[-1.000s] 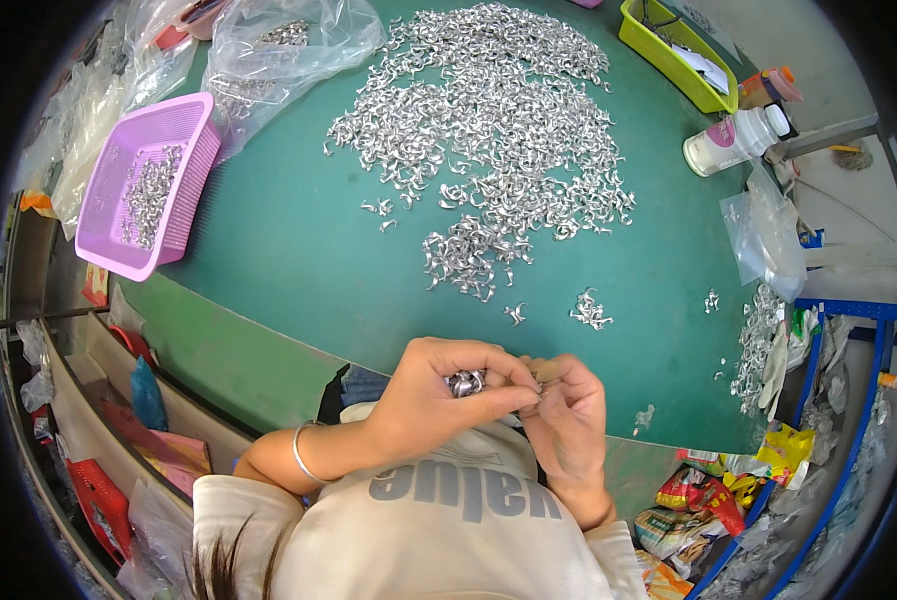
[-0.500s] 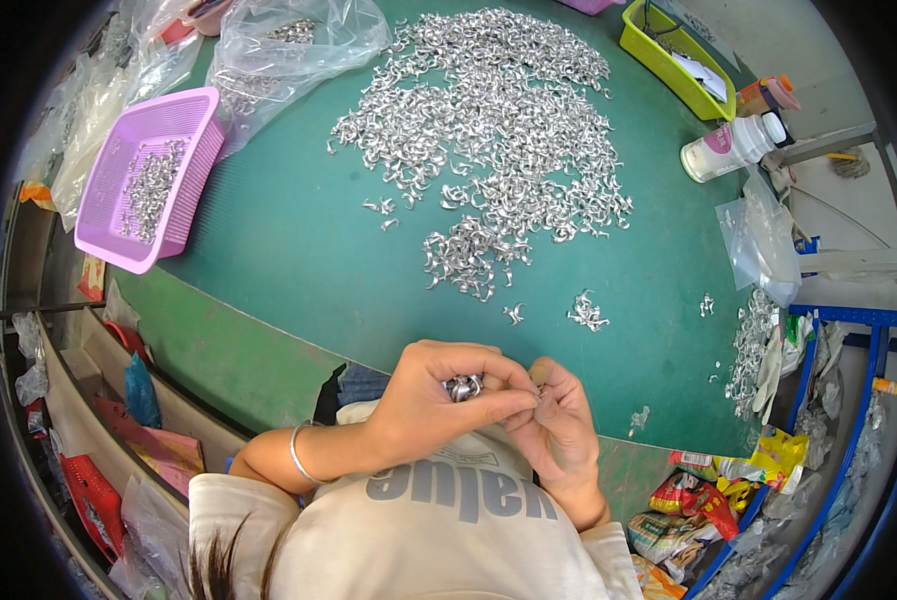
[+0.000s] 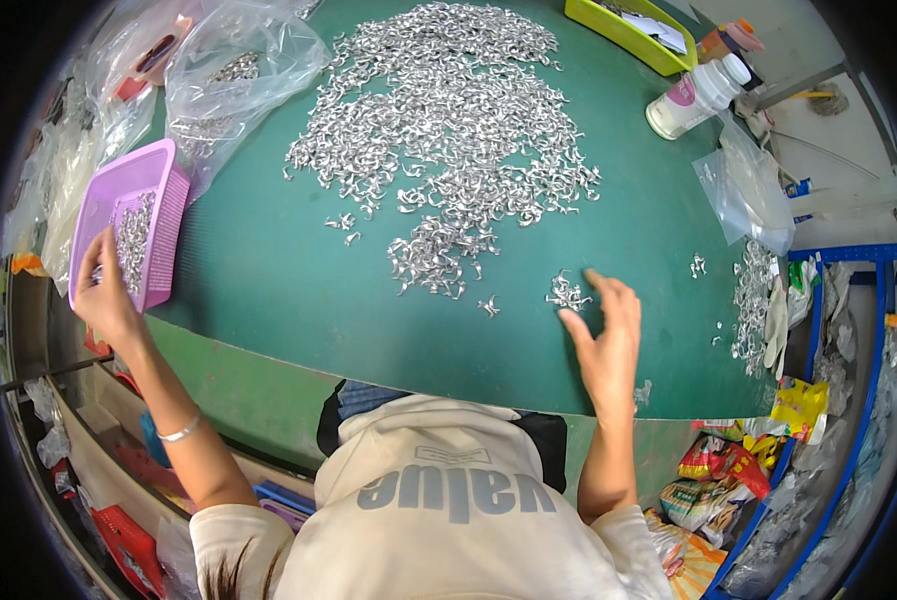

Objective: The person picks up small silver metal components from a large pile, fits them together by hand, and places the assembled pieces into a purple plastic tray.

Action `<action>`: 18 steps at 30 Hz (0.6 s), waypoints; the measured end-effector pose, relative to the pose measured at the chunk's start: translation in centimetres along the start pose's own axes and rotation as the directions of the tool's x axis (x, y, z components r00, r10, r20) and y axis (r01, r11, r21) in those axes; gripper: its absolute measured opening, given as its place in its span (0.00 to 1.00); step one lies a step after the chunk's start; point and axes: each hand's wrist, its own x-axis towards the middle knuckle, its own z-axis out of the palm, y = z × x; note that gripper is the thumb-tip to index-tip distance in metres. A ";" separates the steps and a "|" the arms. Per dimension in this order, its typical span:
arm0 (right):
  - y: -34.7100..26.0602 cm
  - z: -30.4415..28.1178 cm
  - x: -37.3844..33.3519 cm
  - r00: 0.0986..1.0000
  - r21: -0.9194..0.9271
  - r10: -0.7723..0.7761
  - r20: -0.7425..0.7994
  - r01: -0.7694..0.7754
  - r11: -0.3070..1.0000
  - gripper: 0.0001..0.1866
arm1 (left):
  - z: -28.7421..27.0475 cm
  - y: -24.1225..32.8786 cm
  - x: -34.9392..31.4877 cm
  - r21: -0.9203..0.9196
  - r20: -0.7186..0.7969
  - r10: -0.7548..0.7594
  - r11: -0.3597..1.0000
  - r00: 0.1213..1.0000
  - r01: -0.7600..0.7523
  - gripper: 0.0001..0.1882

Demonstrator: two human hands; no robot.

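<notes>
Over the near left end of a purple plastic basket (image 3: 174, 205), my left hand (image 3: 106, 300) has its fingers curled. Silvery bits show between them, seemingly small curved metal parts. More such parts (image 3: 132, 240) lie in the basket. My right hand (image 3: 609, 330) is open at the table's front right, thumb and fingers spread beside a small cluster of metal parts (image 3: 567, 294). A smaller group of metal parts (image 3: 489, 306) lies left of it. Beyond stretches a large spread of the same shiny parts (image 3: 459, 110), with a denser clump (image 3: 434, 255) at its near end.
The green table (image 3: 269, 270) carries a clear plastic bag (image 3: 239, 60) at back left. A white bottle (image 3: 697, 97) and a yellow-green basket (image 3: 629, 38) stand at back right. More metal parts (image 3: 751, 310) line the right edge, near a plastic bag (image 3: 744, 195).
My hands have parted from in front of my chest. The left has gone to the purple basket, the right has reached forward and opened by the small cluster. The view has shifted.
</notes>
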 end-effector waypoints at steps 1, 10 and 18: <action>-0.2 0.7 0.0 0.999 -0.050 -0.003 0.047 0.005 0.999 0.18 | -0.7 -2.0 1.8 0.119 -0.040 0.062 0.991 0.997 -0.056 0.12; -0.6 2.9 1.1 0.949 0.763 0.268 0.166 -0.295 0.575 0.06 | 3.5 2.5 -6.3 0.039 0.202 0.069 0.996 0.977 -0.078 0.10; 1.0 1.8 0.1 0.951 0.717 0.287 0.116 -0.280 0.638 0.08 | 6.7 12.1 -19.6 -0.150 0.889 -0.045 0.912 0.456 0.382 0.05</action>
